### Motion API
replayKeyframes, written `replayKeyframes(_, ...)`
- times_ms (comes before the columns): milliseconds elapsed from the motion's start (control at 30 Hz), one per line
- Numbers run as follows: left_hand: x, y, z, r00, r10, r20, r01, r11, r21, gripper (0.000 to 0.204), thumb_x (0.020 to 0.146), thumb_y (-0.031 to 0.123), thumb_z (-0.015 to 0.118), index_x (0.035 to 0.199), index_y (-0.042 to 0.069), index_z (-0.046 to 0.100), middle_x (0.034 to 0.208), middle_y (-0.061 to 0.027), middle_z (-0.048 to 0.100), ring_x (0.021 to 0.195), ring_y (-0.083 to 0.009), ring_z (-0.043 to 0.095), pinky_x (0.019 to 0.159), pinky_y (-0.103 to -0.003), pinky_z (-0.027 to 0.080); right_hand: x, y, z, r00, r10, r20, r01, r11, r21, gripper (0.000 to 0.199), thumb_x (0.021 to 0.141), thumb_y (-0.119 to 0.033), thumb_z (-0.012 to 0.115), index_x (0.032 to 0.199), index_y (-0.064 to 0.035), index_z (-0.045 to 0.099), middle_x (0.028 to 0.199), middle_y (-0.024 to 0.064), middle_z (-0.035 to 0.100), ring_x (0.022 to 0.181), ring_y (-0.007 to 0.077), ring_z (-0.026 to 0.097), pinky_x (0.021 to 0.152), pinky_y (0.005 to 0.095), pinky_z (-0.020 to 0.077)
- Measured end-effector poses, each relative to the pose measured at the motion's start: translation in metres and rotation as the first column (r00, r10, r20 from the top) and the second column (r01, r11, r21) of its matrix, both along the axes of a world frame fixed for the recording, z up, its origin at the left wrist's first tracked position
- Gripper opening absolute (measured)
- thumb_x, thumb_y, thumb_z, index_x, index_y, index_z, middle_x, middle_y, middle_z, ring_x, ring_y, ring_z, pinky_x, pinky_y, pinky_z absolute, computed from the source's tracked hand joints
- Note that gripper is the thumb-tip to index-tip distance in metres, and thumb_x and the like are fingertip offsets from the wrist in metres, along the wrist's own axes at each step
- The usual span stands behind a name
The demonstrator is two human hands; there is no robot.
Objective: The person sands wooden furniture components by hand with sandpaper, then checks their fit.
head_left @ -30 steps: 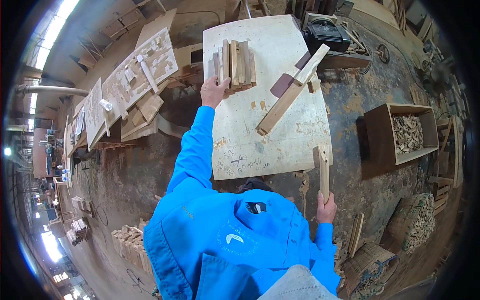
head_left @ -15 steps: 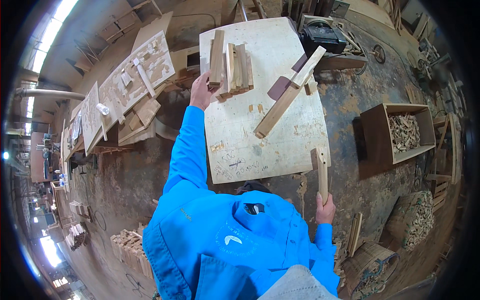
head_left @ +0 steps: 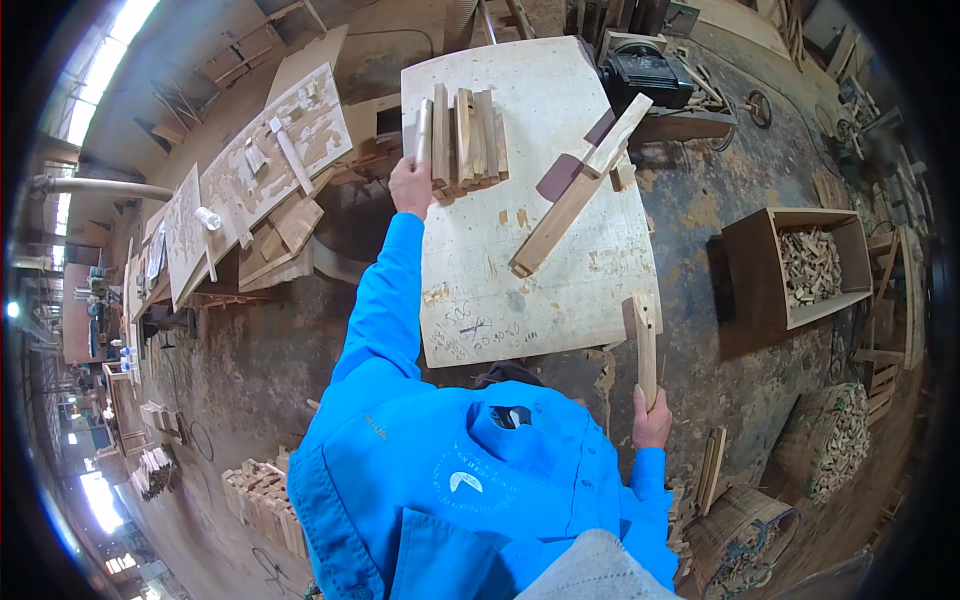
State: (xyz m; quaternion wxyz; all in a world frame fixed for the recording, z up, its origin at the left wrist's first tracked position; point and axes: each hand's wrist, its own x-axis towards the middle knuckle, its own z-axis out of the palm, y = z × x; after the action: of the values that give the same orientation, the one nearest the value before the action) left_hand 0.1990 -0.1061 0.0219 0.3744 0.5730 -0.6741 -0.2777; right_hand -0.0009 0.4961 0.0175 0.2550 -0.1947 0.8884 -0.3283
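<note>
A pale wooden strip [head_left: 424,132] is gripped at its near end by my left hand [head_left: 410,186], at the left edge of a light board table [head_left: 470,245]. Just right of it stand several wooden strips [head_left: 465,140] side by side. My right hand [head_left: 652,419] is closed round the lower end of another wooden piece [head_left: 646,350], which rises past the table's near right corner and has a small dark hole near its top. A longer wooden piece [head_left: 555,228] lies slantwise on the table, with a pale piece [head_left: 618,135] at its far end.
Brown-purple abrasive-looking sheets [head_left: 560,176] lie by the slanting piece. A dark motor [head_left: 650,75] stands beyond the far right corner. At right sits a box [head_left: 760,265] of wood offcuts; a second worktable [head_left: 265,165] with scraps stands at left.
My left hand has shifted slightly right and nearer. The strip in it now shows a narrow pale side, with another strip visible upright beside it. My right hand looks almost unchanged.
</note>
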Motion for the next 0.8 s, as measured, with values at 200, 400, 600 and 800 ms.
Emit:
replayKeyframes(200,0.033,-0.006,-0.001,0.763,0.055,-0.644,0.169,0.945,0.281,0.036,0.11,0.028,0.058,0.127,-0.002,0.069,0.111,-0.0069,0.073,0.092,-0.0171,0.072,0.079,-0.031,0.059,0.0,-0.001,-0.001,1.0,-0.003,-0.005,0.003,1.0,-0.008,0.048,0.102,-0.042,0.068,0.124,-0.0003,0.066,0.104,0.0284,0.074,0.1,0.0468,0.073,0.082,0.0504,0.0557)
replayKeyframes(400,0.02,0.012,0.024,0.63,-0.025,-0.776,0.344,0.905,0.25,0.034,0.111,0.029,0.057,0.129,0.001,0.067,0.107,-0.0059,0.074,0.086,-0.013,0.07,0.081,-0.028,0.057,0.002,-0.003,0.0,0.999,-0.018,-0.035,0.018,1.0,-0.01,0.047,0.101,-0.042,0.068,0.124,-0.0006,0.066,0.103,0.0271,0.075,0.1,0.0453,0.073,0.082,0.0503,0.056)
replayKeyframes(600,-0.047,0.052,0.052,0.619,-0.162,-0.769,0.553,0.785,0.279,0.034,0.112,0.032,0.057,0.128,0.004,0.068,0.112,-0.0044,0.072,0.092,-0.0109,0.068,0.083,-0.027,0.056,0.002,0.001,0.003,0.999,-0.027,-0.047,0.029,0.998,0.047,0.043,0.1,-0.04,0.069,0.122,-0.0024,0.067,0.102,0.0264,0.075,0.098,0.046,0.073,0.082,0.0504,0.0561)
replayKeyframes(800,-0.134,0.079,0.035,0.565,-0.197,-0.801,0.676,0.668,0.312,0.035,0.112,0.03,0.056,0.13,0.002,0.066,0.107,-0.0045,0.071,0.094,-0.0126,0.068,0.086,-0.029,0.057,0.004,-0.005,0.006,0.985,0.009,-0.17,-0.012,1.0,-0.018,0.038,0.1,-0.037,0.07,0.119,-0.0031,0.067,0.088,0.0222,0.074,0.085,0.0405,0.075,0.072,0.0478,0.0549)
